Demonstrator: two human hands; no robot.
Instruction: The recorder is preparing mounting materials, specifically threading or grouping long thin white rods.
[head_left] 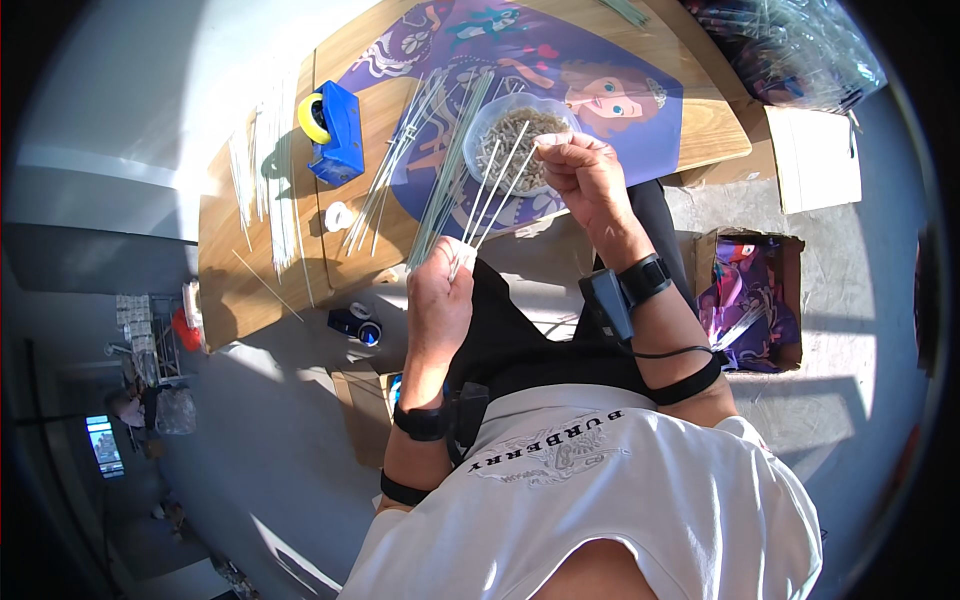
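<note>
My left hand (440, 300) is closed round the lower ends of three thin whitish rods (487, 195), which fan out up and to the right. My right hand (585, 180) is pinched at the upper tip of the rightmost rod; whatever small thing its fingertips hold is hidden. Behind the rods, a clear plastic bowl (473, 125) holds many small beige-grey pieces (515, 130). It stands on a purple printed sheet (640, 145) with a cartoon figure. Bundles of pale rods (455, 150) lie on the sheet and table just left of the bowl.
A blue tape dispenser (345, 135) with yellow tape and a small white roll (338, 216) sit on the wooden table (225, 290). More rods (280, 200) lie at its left. An open carton (790, 300) with purple printed goods stands on the floor at right. Plastic-wrapped goods (800, 50) are at far right.
</note>
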